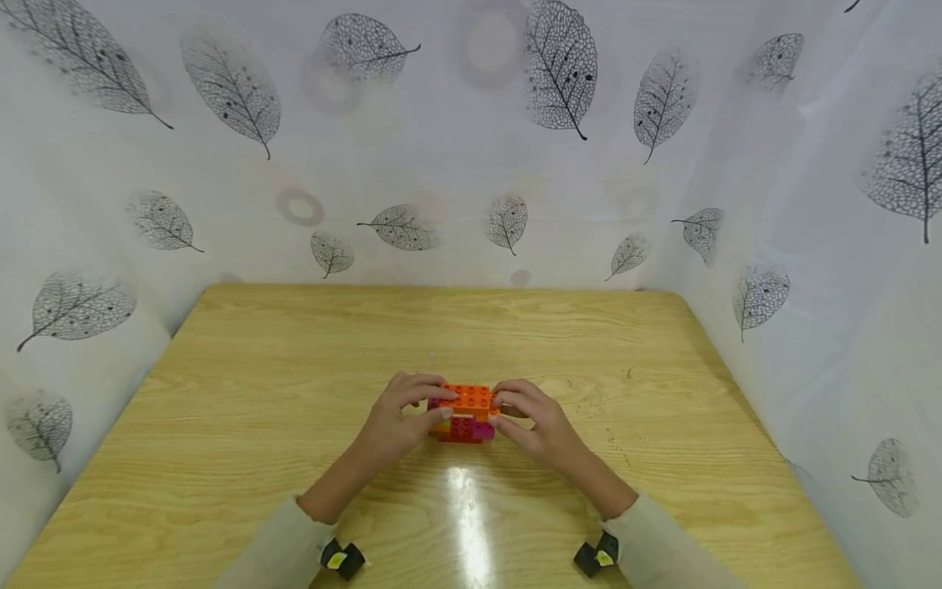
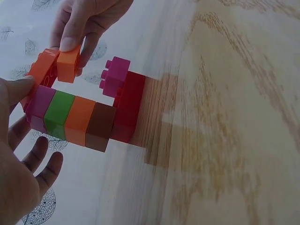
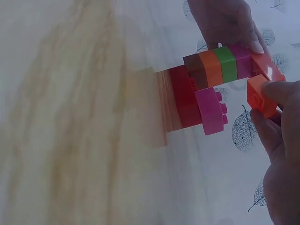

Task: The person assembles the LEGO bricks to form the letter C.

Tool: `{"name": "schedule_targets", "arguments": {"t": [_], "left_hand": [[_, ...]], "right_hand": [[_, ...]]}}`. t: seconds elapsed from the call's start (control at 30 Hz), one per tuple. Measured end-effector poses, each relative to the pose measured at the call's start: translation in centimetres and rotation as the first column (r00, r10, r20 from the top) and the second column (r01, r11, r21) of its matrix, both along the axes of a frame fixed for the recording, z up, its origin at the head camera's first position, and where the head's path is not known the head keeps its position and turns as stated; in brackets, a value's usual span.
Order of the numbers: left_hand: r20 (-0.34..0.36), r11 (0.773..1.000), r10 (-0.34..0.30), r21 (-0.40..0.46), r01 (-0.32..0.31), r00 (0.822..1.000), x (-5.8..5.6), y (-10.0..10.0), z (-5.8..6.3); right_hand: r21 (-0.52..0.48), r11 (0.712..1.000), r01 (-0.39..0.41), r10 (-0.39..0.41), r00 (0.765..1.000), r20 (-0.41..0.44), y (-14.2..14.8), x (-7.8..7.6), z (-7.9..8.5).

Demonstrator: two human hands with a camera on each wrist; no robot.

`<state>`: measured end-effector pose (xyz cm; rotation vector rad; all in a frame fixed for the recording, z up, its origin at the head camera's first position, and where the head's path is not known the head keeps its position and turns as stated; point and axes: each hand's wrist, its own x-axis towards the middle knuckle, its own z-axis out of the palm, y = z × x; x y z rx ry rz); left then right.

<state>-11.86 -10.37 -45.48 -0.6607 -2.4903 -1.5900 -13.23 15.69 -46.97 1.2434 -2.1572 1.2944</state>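
A red toy building block (image 2: 129,108) lies on the table as the base. On one end rises a column of brown (image 2: 101,126), orange (image 2: 82,119), green (image 2: 59,114) and purple blocks (image 2: 42,104). A magenta block (image 3: 211,111) stands on its other end. Across the column's top lies a long orange block (image 1: 471,397), reaching out over the magenta one. My left hand (image 1: 393,417) grips this block at the column end, thumb on the near side. My right hand (image 1: 545,421) pinches a small orange block (image 2: 69,64) beside the long block's free end; whether they join is unclear.
The wood-grain table (image 1: 294,343) spreads around the blocks, with small dark specks to the right. A white leaf-print cloth (image 1: 441,147) hangs behind and on both sides. Black wrist cameras sit on both sleeves.
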Motion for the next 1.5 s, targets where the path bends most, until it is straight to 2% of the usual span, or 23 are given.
{"name": "schedule_targets", "arguments": {"t": [0.07,0.17,0.33,0.6,0.8,0.9,0.97,1.07,1.37,1.5], "left_hand": [[-0.007,1.0,0.003,-0.002,-0.003,1.0,0.0,0.0,0.0],[-0.021,1.0,0.009,-0.008,-0.009,1.0,0.0,-0.1,0.1],[-0.035,1.0,0.007,-0.018,-0.008,0.999,-0.1,-0.1,0.0],[-0.016,1.0,0.002,-0.008,-0.002,1.0,0.1,0.1,-0.1],[0.007,1.0,0.007,-0.014,-0.007,1.0,0.1,0.1,0.0],[0.024,1.0,0.007,-0.018,-0.006,1.0,0.2,0.1,0.1],[0.025,1.0,0.005,-0.022,-0.005,1.0,0.2,0.1,0.1],[0.022,1.0,0.004,-0.025,-0.003,1.0,0.3,0.1,0.2],[0.004,1.0,0.008,-0.022,-0.007,1.0,0.3,0.2,0.1],[0.008,1.0,0.005,-0.017,-0.005,1.0,0.3,0.1,0.1]], "right_hand": [[-0.009,1.0,-0.001,0.001,1.0,0.013,-0.1,0.1,0.2],[-0.026,1.0,-0.009,0.012,0.996,0.084,-0.1,0.2,0.3],[-0.046,0.999,-0.002,0.011,0.98,0.201,0.0,0.2,-0.1],[-0.102,0.995,0.0,0.032,0.951,0.308,0.2,0.4,-0.7],[-0.166,0.986,-0.019,0.087,0.906,0.413,0.2,0.6,-0.4],[-0.176,0.984,-0.01,0.092,0.881,0.463,0.2,0.7,-0.3],[-0.17,0.985,-0.003,0.085,0.875,0.476,0.2,0.7,-0.3],[-0.162,0.987,0.004,0.076,0.872,0.483,0.1,0.8,-0.3],[-0.152,0.988,0.025,0.047,0.891,0.452,-0.2,1.0,-0.2],[-0.146,0.989,0.026,0.038,0.906,0.421,-0.3,1.0,-0.3]]}}
